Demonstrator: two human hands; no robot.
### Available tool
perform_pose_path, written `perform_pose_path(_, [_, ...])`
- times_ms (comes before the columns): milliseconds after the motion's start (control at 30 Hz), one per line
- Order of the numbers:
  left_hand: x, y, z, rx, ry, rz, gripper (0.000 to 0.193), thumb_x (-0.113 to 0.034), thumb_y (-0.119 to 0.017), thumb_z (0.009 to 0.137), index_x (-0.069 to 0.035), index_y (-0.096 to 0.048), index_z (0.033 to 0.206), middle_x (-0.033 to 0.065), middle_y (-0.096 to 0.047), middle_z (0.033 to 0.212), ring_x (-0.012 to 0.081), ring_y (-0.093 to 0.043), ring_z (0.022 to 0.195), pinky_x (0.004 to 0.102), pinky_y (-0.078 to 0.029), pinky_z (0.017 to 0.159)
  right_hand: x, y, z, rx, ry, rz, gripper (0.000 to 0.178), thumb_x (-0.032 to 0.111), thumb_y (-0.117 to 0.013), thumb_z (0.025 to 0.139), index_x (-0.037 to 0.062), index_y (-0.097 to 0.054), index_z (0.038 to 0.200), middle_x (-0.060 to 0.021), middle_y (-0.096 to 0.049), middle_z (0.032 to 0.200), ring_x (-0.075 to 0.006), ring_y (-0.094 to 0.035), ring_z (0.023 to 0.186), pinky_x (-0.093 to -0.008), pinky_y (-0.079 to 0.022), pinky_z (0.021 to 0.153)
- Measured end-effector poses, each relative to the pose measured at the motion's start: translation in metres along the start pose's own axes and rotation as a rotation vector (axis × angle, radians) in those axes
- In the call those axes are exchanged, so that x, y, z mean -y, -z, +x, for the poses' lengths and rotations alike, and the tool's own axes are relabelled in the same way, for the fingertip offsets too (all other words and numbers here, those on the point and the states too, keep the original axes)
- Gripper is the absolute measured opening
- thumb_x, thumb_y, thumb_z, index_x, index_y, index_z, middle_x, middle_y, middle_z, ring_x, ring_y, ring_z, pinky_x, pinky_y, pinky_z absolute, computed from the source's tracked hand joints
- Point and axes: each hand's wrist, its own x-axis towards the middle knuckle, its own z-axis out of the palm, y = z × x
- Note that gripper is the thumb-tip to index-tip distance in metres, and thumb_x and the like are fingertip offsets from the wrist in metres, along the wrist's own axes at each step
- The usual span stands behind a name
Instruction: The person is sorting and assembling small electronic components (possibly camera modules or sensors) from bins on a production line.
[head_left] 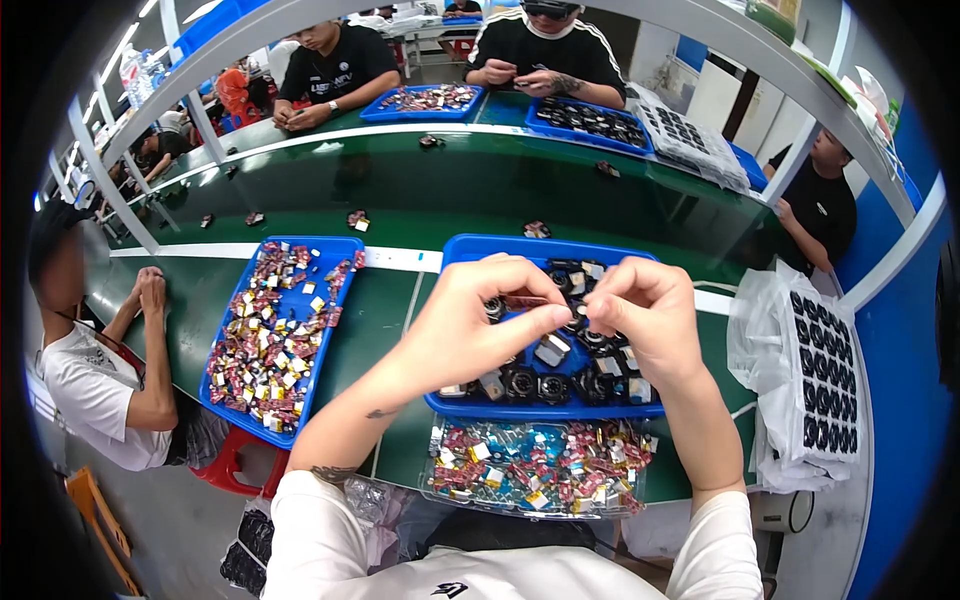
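Both my hands are raised close together over a blue tray (pixel 545 412) of black round parts that look like small camera or lens housings (pixel 553 388). My left hand (pixel 485 320) is closed in a pinch, thumb against index finger. A reddish sliver shows between those fingers, too small to name. My right hand (pixel 645 310) pinches too, its fingertips a short gap from the left ones. Whatever it grips is hidden by the fingers. Just below the tray, nearest me, lies a clear plastic tray (pixel 432 478) filled with small red circuit boards bearing white and yellow pieces (pixel 570 465).
Left of my hands, another blue tray (pixel 345 245) holds more red boards. White trays of black parts (pixel 825 375) are stacked at right. A green conveyor belt (pixel 400 180) crosses beyond, carrying scattered boards. Co-workers sit left and opposite. A white metal frame (pixel 640 15) arches overhead.
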Motion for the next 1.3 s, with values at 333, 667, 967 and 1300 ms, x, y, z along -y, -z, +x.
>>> perform_pose_path(333, [0.000,0.003,-0.004,0.031,0.137,-0.414,0.009,-0.007,-0.066,0.084,0.001,-0.065,0.083,0.0033,-0.060,0.080,0.0088,-0.053,0.074,0.0225,-0.042,0.067,-0.006,-0.008,-0.003,0.083,-0.110,0.205,0.016,0.017,-0.069,0.085,0.0011,-0.066,0.084,-0.0061,-0.066,0.075,-0.0088,-0.061,0.065,-0.0211,-0.049,0.060])
perform_pose_path(667, [0.001,0.003,0.001,-0.005,0.176,-0.342,0.006,-0.004,-0.067,0.083,0.002,-0.066,0.085,0.0044,-0.063,0.082,0.0093,-0.057,0.076,0.0226,-0.046,0.070,-0.009,-0.007,-0.001,0.070,-0.015,0.022,0.018,0.018,-0.064,0.089,0.0005,-0.064,0.087,-0.0041,-0.065,0.073,-0.0074,-0.060,0.066,-0.0202,-0.048,0.061])
perform_pose_path(967, [-0.007,0.004,-0.006,-0.023,0.033,-0.336,0.008,-0.005,-0.067,0.082,0.001,-0.063,0.082,0.0032,-0.058,0.078,0.0082,-0.050,0.071,0.0214,-0.040,0.064,-0.019,-0.004,0.005,0.134,0.033,-0.104,0.017,0.017,-0.066,0.087,0.0017,-0.064,0.079,-0.0007,-0.062,0.070,-0.0059,-0.055,0.061,-0.0195,-0.043,0.056])
perform_pose_path(1300, [-0.009,0.012,-0.004,-0.022,0.014,-0.322,0.009,-0.007,-0.068,0.082,0.002,-0.064,0.084,0.0037,-0.061,0.079,0.0073,-0.053,0.072,0.0210,-0.043,0.065,-0.020,-0.008,-0.005,0.892,-0.066,-0.939,0.039,0.020,-0.067,0.076,0.0075,-0.060,0.113,-0.0090,-0.060,0.091,-0.0268,-0.059,0.090,-0.0390,-0.049,0.076])
